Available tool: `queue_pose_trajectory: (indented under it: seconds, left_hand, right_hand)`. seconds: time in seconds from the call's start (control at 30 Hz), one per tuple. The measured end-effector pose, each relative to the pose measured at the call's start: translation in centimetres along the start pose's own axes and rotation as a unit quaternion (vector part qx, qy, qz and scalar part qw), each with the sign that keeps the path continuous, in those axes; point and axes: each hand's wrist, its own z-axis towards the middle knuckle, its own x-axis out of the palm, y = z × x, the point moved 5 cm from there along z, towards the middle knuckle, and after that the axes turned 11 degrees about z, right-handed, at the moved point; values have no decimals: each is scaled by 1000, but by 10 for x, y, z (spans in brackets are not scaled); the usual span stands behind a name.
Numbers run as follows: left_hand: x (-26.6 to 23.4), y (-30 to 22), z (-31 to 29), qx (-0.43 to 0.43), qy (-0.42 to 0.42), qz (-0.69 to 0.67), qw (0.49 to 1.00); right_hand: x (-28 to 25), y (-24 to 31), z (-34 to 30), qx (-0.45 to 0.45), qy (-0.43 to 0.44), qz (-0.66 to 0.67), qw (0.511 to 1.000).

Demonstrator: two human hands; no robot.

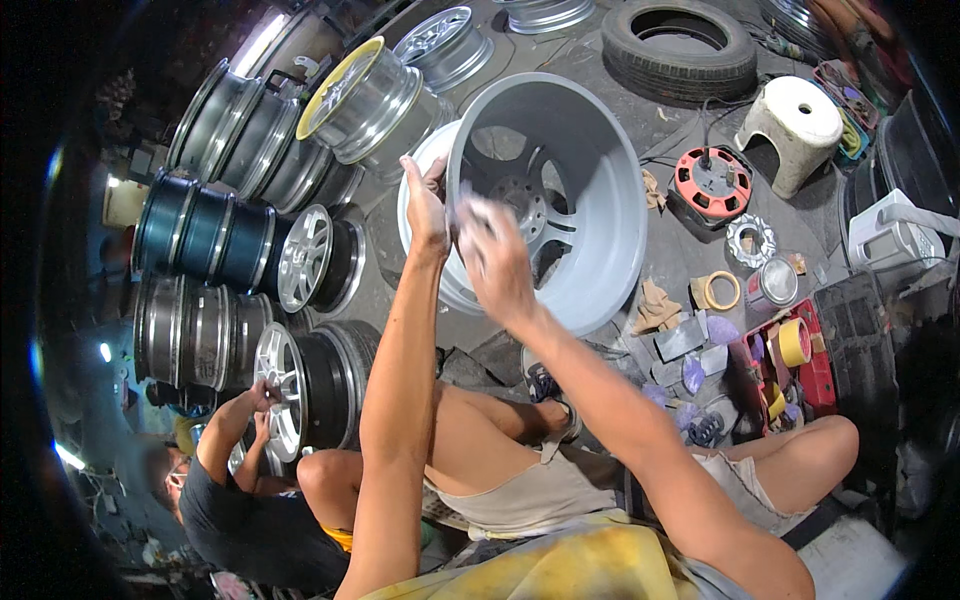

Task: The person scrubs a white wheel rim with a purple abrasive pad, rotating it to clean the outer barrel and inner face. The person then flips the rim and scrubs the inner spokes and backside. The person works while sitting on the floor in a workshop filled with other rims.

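A large grey wheel rim point(600, 240) stands in front of me, its hollow barrel facing up and its spokes at the bottom. My left hand point(428, 205) is closed on the left edge of this rim, steadying it from the outside. Just right of it, my right hand point(490, 250) is at the inner side of the same edge, fingers bent together and blurred by motion. Whatever lies under its fingertips is too smeared to make out.
Several rims point(205, 235) are stacked at left, where a co-worker point(260, 520) handles a silver-faced wheel point(283, 390). At right are a tyre point(680, 50), a white stool point(800, 125), an orange cable reel point(712, 185), a can point(775, 283), sanding scraps point(680, 338) and a red crate point(815, 365) with tape rolls.
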Motion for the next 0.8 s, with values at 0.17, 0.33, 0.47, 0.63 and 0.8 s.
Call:
queue_pose_trajectory:
  seconds: [0.17, 0.33, 0.47, 0.63, 0.8]
  left_hand:
    - [-3, -7, -3, -31, 27, -91, 995]
    - [-1, -5, -10, -48, 4, -88, 995]
    - [5, -9, -2, -48, -25, -76, 996]
    - [6, -15, -10, -31, 28, -128, 991]
    - [2, -12, -5, -44, -25, -65, 997]
  right_hand:
    - [14, -1, 18, 8, 25, 18, 999]
    - [11, 5, 18, -38, -13, 28, 999]
    - [13, -13, 45, -6, -19, 3, 1000]
    - [10, 0, 6, 4, 16, 21, 1000]
    - [13, -14, 34, 16, 22, 44, 999]
